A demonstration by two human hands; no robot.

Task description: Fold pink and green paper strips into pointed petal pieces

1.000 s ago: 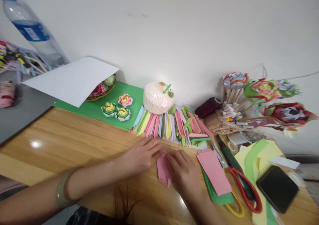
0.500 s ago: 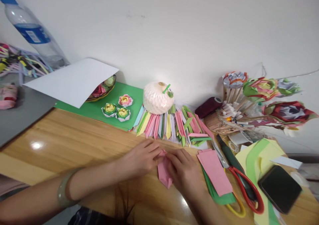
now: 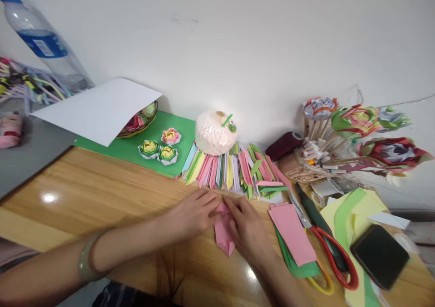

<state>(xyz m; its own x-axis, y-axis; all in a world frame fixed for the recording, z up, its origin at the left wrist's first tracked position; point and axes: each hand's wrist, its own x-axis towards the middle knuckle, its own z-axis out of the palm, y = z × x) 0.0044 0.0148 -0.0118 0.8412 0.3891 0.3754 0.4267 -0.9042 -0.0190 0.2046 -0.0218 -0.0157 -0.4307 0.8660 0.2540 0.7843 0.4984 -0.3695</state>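
1. On my feed: folded pink paper (image 3: 224, 236), one piece, on the tabletop (image 3: 112, 184), between the two hands, lower end pointing toward the wearer.
2. Left hand (image 3: 197, 211): grip closed on the paper's upper left, thumb on it. Right hand (image 3: 249, 230): grip on its upper right side, index at the top edge. Can't tell how hard either presses.
3. Why held so: my read, one hand steadies while the other keeps the fold flat; the wood gives firm backing.
4. Right of the right hand: loose pink sheets (image 3: 294, 236), at least two, on green sheets (image 3: 288, 258), number hidden. Probably stacked there for easy reach.
5. Beside them: one pair of red-handled scissors (image 3: 315, 231). One yellow loop (image 3: 330, 285) next to it; I can't tell if it's the same tool. One dark slab (image 3: 379, 256), phone-like, farther right.
6. Beyond the hands: folded strips (image 3: 230, 171), mostly side by side at left, jumbled at right; too overlapped to count. Laid that way, I'd guess, for picking singly. One white round object (image 3: 215, 134) behind, green straw on top.
7. Green backing sheet (image 3: 185, 125): three small paper flowers (image 3: 167, 154), grouped, maybe for keeping together. One basket (image 3: 149, 123), partly under one white sheet, perhaps as cover.
8. Far right: four stick flowers (image 3: 355, 116). Far left: one bottle (image 3: 50, 44).
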